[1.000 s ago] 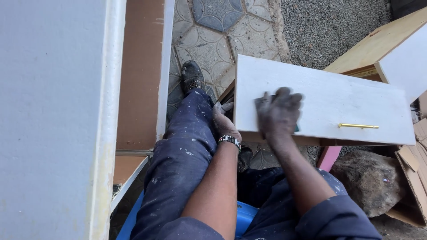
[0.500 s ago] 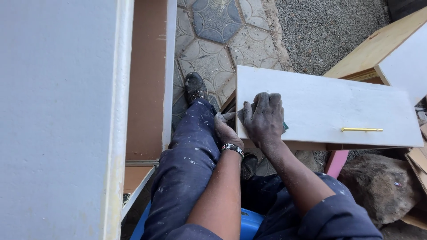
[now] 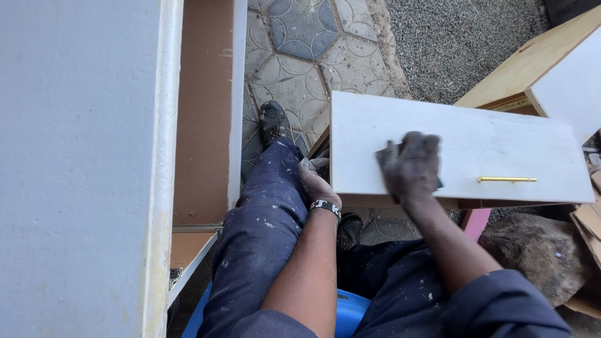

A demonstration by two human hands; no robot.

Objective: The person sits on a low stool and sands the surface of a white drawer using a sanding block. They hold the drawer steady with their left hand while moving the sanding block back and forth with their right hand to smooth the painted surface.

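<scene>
Head view: right hand [image 3: 410, 166] pressed flat on white drawer front [image 3: 501, 150] lying lengthwise left-right; left hand [image 3: 315, 181] grips its edge.

Matt white board, brass-look metal, dusty cloth.
Smooth painted panel [image 3: 463, 147] with glossy gold handle [image 3: 507, 179]; bare brown wood edge below. Paint-speckled navy trousers [image 3: 263, 225], rough gravel [image 3: 463, 44], worn patterned tiles [image 3: 307, 50], blue plastic stool [image 3: 347, 310].
</scene>
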